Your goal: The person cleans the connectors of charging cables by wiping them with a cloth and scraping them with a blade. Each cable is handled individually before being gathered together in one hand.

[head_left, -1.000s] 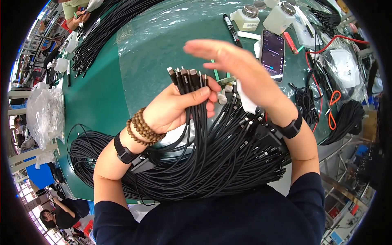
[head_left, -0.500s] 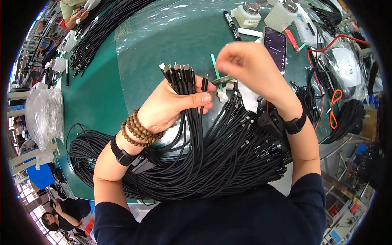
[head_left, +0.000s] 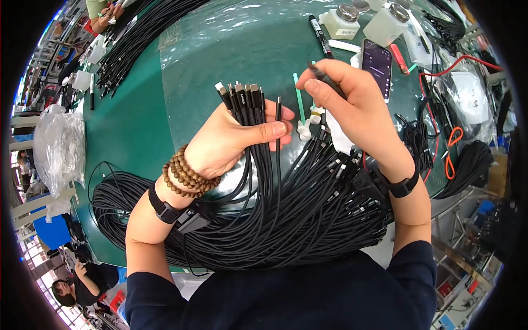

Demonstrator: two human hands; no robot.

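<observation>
My left hand (head_left: pixel 242 132) is closed round a bunch of black cables (head_left: pixel 247 102), their plugs pointing up and away from me. One cable (head_left: pixel 278 115) stands apart at the right, its metal tip upward, pinched by the thumb against the fingers. My right hand (head_left: pixel 352 91) is raised to the right of it, closed on a slim dark pointed tool (head_left: pixel 325 78); its exact kind is unclear. A large heap of black cables (head_left: pixel 247 231) lies across the table's near side under both forearms, with many plugs gathered at its right.
Cotton swabs with green sticks (head_left: pixel 300 104) and a white cloth (head_left: pixel 338 132) lie by my right hand. Beyond are a marker (head_left: pixel 320 36), bottles (head_left: pixel 340 23), a phone (head_left: pixel 376 69) and a red lighter (head_left: pixel 399 58). More cables (head_left: pixel 124 52) lie far left; a co-worker's hand (head_left: pixel 111 12) shows there.
My right hand has turned and drawn the tool up, away from the separated cable's plug. My left hand keeps its hold; that cable now stands a little straighter.
</observation>
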